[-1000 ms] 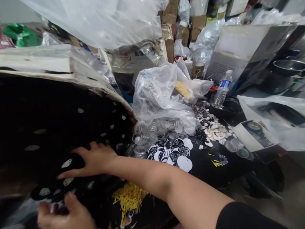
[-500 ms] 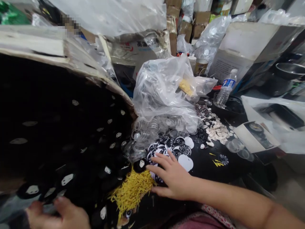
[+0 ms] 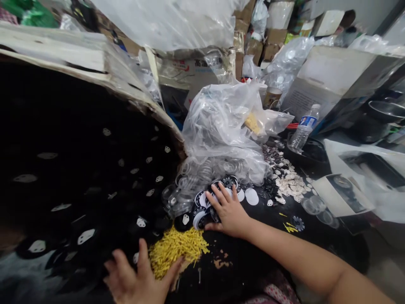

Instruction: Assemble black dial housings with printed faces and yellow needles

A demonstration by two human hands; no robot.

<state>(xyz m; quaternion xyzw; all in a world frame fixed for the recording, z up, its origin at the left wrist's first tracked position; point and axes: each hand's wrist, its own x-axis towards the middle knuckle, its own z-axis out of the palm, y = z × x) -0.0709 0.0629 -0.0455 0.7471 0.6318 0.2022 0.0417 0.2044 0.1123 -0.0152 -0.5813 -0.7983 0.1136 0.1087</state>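
Observation:
My right hand (image 3: 232,215) lies with spread fingers on a pile of black-and-white printed discs (image 3: 200,211), which look like small dials. My left hand (image 3: 139,274) is raised at the bottom with its fingers apart, its thumb by a heap of thin yellow pieces (image 3: 177,249). No object shows in either hand. Clear round plastic pieces (image 3: 202,171) lie just behind the discs, partly under a clear plastic bag (image 3: 218,118). Single white plates with small holes (image 3: 86,237) are scattered over black round parts on the left.
A torn carton edge (image 3: 126,88) rises at the left. Small white plates (image 3: 289,183) are heaped to the right, near a plastic bottle (image 3: 303,128) and an open white box (image 3: 341,194). Several yellow pieces (image 3: 290,228) lie beside a toothed disc (image 3: 298,223). Cartons stand behind.
My right hand has pushed the discs away from me, bunching them against the clear pieces. My left hand has moved right to the yellow heap and spread its fingers. The camera view has shifted slightly.

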